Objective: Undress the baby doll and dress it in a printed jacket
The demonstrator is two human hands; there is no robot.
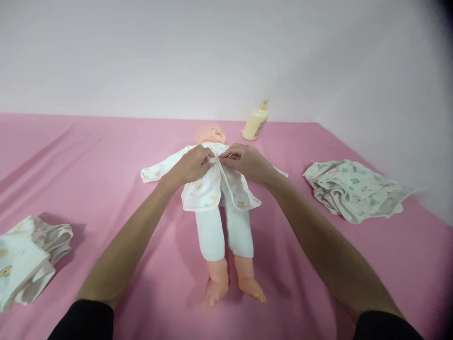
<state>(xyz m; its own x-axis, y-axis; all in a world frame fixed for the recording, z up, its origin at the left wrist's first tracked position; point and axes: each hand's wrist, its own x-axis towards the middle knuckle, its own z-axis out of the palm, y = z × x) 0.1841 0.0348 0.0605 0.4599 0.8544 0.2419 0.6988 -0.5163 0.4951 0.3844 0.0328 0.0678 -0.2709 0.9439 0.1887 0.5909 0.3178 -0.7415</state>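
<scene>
A baby doll (216,278) lies on its back, head away from me and bare feet towards me. It wears a white baby jacket (201,192) with small printed bears, its arms in the sleeves. Both my hands meet at the upper chest, on the jacket's front opening. My left hand (194,164) pinches the front edge on the left side. Opposite it, my right hand (246,160) pinches the other front edge. Below the fingers the two front panels part in the middle. Any fastener between the fingertips is too small to make out.
Pink cloth (123,274) covers the table. A pale yellow pump bottle (255,123) stands behind the doll to the right. Crumpled printed baby cloth (354,189) lies at the right, and folded printed clothing (28,259) at the left edge. A pale wall (159,56) rises behind.
</scene>
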